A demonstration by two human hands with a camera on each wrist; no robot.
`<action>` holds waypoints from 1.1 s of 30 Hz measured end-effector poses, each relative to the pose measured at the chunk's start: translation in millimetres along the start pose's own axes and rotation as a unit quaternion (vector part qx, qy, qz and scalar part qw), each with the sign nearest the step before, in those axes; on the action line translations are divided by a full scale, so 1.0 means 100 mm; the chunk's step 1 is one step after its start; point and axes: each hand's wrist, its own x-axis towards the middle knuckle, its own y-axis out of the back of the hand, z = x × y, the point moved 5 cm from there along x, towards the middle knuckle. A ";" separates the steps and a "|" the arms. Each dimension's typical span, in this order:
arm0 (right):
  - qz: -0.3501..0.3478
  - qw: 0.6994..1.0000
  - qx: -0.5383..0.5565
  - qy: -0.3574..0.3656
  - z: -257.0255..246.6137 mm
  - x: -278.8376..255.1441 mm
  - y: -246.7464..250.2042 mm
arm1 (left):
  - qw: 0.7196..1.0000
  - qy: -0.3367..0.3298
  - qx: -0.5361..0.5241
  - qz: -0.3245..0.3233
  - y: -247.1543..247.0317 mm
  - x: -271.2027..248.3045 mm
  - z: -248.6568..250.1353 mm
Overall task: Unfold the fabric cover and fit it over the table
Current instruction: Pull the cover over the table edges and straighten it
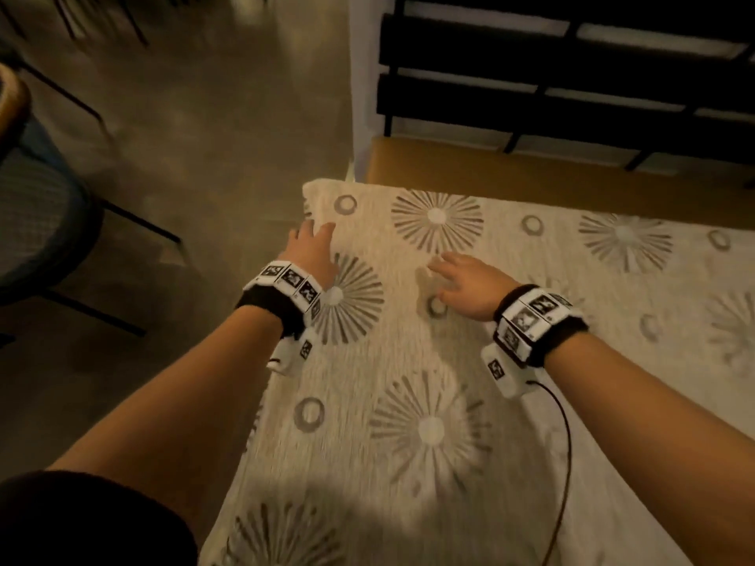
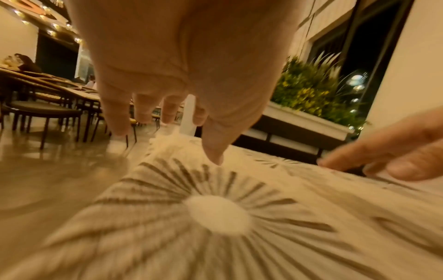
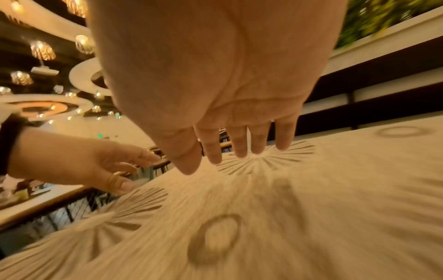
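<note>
The fabric cover, cream with grey sunburst and ring prints, lies spread flat over the tabletop; it reaches the far-left corner and runs along the left edge, where it drops out of sight over the side; a strip of bare tabletop shows beyond the cover's far edge. The left hand is stretched out over the left edge near the far-left corner, fingers straight and slightly spread, gripping nothing; in the left wrist view its thumb points down at the cover beside a sunburst print, though whether the tip touches the cloth cannot be told through the blur. The right hand is held palm down further in from the left edge, between two sunburst prints and just above a ring print; its fingers are straight and parted, holding nothing, and its shadow falls on the cover directly beneath; whether the fingertips press the fabric cannot be told. The two hands are near each other but apart. Each wrist carries a dark band with white marker blocks; a black cable trails from the right wrist across the cover toward the near edge. Beyond the left edge lies a brown floor with a dark-legged chair; past the far edge stands a dark slatted railing.
</note>
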 end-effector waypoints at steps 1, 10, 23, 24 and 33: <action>0.001 1.000 0.014 -0.011 0.09 -0.26 -0.10 | 1.000 -0.016 -0.003 -0.007 -0.07 -0.20 0.04; 0.028 0.997 0.051 -0.041 0.61 -1.79 -1.15 | 0.995 -0.058 0.057 -0.056 -1.04 -1.99 0.58; -0.043 0.989 -0.091 0.109 -0.10 -2.26 -1.86 | 0.986 0.165 0.010 0.027 -1.80 -3.46 -0.12; -0.038 0.989 -0.097 0.109 -0.12 -2.25 -1.82 | 0.977 0.208 -0.013 0.047 -1.76 -3.51 -0.45; -0.017 0.985 -0.167 0.043 -0.58 -2.00 -1.52 | 0.962 0.196 -0.177 0.068 -1.34 -3.25 -0.70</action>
